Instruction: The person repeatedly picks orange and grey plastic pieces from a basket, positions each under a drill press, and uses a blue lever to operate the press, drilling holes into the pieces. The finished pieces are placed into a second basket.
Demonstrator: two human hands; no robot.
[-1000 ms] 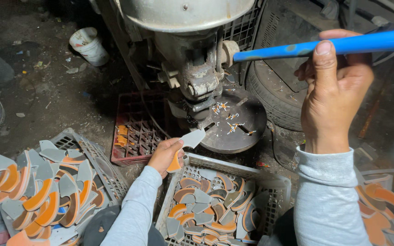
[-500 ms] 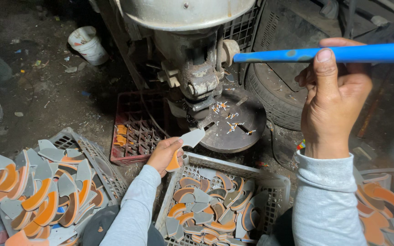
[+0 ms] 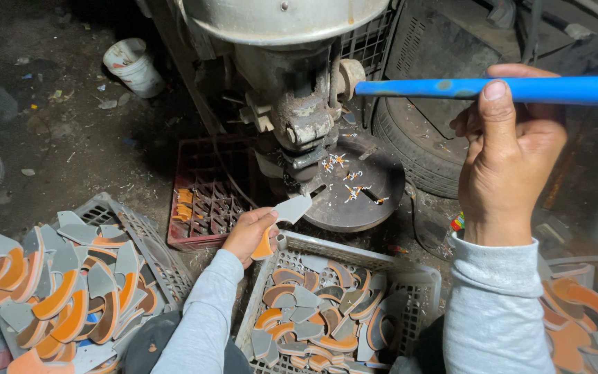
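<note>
My right hand grips a blue lever handle that runs from the right edge to a grimy press machine. Lower down, my left hand holds a curved grey and orange piece with its tip under the press head, at the edge of the round dark base plate. White scraps lie on that plate.
A grey crate of grey and orange curved pieces sits below my left hand. Another such crate lies at the left, more pieces at the far right. A red crate stands beside the press, a white bucket and a tyre behind.
My right hand has come down slightly with the blue lever. My left hand and the piece stay under the press head.
</note>
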